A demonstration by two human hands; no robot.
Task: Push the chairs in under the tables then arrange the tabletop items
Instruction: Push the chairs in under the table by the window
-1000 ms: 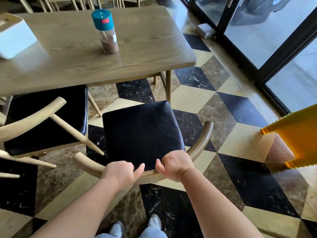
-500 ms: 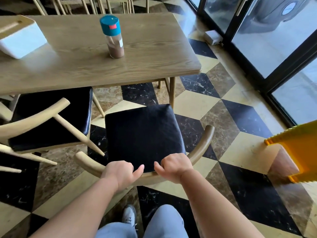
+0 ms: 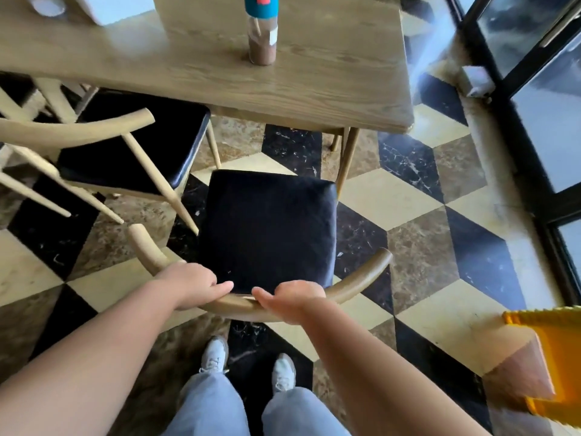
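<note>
On the tiled floor [image 3: 390,196], the chair [image 3: 267,228], its backrest gripped by the left hand [image 3: 191,283] and right hand [image 3: 294,297], should be pushed straight under the table's [image 3: 314,99] near edge.

Bright daylight enters through the glass doors [image 3: 540,99] at right, glaring on the floor [image 3: 440,99]. Edges bow and smear, probably motion blur; centre stays fairly sharp.

Chair [image 3: 267,225] now nearer the table [image 3: 330,89].
</note>
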